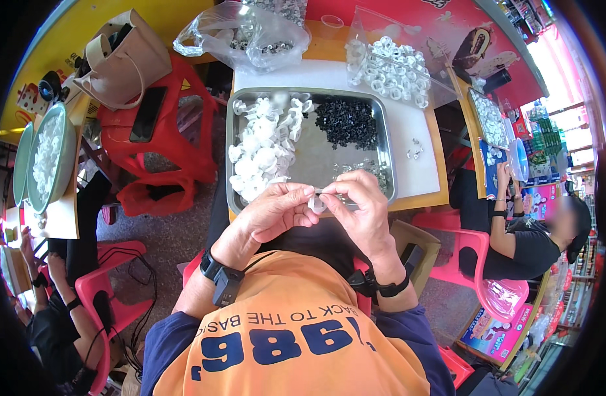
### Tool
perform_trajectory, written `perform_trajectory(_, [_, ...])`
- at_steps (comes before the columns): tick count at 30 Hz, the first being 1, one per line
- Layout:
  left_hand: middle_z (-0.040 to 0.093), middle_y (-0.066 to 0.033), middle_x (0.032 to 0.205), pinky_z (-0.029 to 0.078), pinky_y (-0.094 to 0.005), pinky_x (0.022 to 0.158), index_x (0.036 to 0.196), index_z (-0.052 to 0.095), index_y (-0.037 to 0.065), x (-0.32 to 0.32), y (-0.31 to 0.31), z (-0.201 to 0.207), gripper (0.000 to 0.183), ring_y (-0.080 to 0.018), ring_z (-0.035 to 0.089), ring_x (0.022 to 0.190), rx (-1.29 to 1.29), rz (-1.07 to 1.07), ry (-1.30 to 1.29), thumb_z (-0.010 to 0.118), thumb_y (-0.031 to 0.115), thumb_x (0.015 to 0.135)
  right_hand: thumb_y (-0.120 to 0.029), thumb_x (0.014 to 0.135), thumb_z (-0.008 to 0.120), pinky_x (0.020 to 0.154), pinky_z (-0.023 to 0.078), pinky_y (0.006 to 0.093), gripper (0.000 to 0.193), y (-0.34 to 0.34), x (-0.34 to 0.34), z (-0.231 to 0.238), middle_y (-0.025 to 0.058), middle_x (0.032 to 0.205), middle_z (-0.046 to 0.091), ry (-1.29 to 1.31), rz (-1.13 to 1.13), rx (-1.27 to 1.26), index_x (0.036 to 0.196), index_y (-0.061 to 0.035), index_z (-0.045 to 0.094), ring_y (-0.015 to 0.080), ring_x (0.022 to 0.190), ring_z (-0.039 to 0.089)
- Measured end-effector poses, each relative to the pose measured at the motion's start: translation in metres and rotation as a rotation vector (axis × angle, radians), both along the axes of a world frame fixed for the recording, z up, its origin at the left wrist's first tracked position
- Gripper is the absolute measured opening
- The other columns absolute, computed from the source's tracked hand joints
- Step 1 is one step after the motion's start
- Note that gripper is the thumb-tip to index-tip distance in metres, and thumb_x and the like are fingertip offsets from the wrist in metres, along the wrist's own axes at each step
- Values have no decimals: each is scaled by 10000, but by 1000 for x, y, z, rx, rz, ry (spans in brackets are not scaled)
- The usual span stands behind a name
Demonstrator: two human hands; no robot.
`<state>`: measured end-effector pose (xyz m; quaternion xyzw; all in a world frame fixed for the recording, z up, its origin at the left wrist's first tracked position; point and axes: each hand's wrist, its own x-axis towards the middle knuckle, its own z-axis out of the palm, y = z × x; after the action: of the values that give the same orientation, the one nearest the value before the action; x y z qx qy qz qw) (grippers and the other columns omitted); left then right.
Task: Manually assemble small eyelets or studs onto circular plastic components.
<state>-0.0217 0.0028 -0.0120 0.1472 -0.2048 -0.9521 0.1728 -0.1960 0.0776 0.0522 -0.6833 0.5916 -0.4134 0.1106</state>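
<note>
Left hand (280, 212) and right hand (361, 211): fingers pinching a small white plastic piece (317, 204) by the near edge of the steel tray (316, 158). Likely a fitting step; next move calls for steady alignment.

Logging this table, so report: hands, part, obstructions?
Left hand, right hand: fingertips together on small whitish piece. Metal tray just beyond. Nothing visibly blocking.

A red plastic stool (115, 133) and pink chairs (441, 220) stand on grey floor (128, 230); yellow panel (65, 49) upper left, crowded shelves (583, 280) and glaring light at right.
</note>
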Motion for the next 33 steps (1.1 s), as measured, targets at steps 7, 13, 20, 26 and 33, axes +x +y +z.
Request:
perform_trajectory(7, [685,-72,903,551,-263,742,1056,667,-13,0,3,4,240,-131,651,774,-106,38,-67,605,192,949,-22,735,726,748,415,352,163,-1,-3,-3,28,826,574,281,80,-168,841,-86,620,216,758,569])
perform_trajectory(13, [677,-92,968,554,-276,788,1151,627,-40,2,6,10,307,-154,660,841,-103,18,-61,574,201,968,-24,802,710,724,471,316,136,9,-4,-10,51,876,595,-152,88,89,920,-21,642,200,789,584])
perform_trajectory(20, [652,-135,1089,546,-304,878,1229,567,-83,6,7,24,388,-190,662,945,-284,49,-127,520,223,995,-9,874,665,709,518,220,144,20,6,-14,49,899,617,-706,9,319,1011,23,635,86,795,628])
perform_trajectory(26, [663,-134,1041,567,-309,846,1164,600,-72,4,19,34,316,-199,675,950,-500,149,-290,542,179,981,-8,877,661,679,526,230,94,27,15,-17,50,867,644,-670,-65,285,960,33,640,91,726,638])
perform_trajectory(33, [655,-111,1011,576,-288,819,1045,622,-68,3,46,31,177,-186,683,911,-756,403,-449,645,8,887,-19,856,685,648,520,238,81,43,25,-31,63,862,657,-697,-123,125,912,16,638,103,710,656])
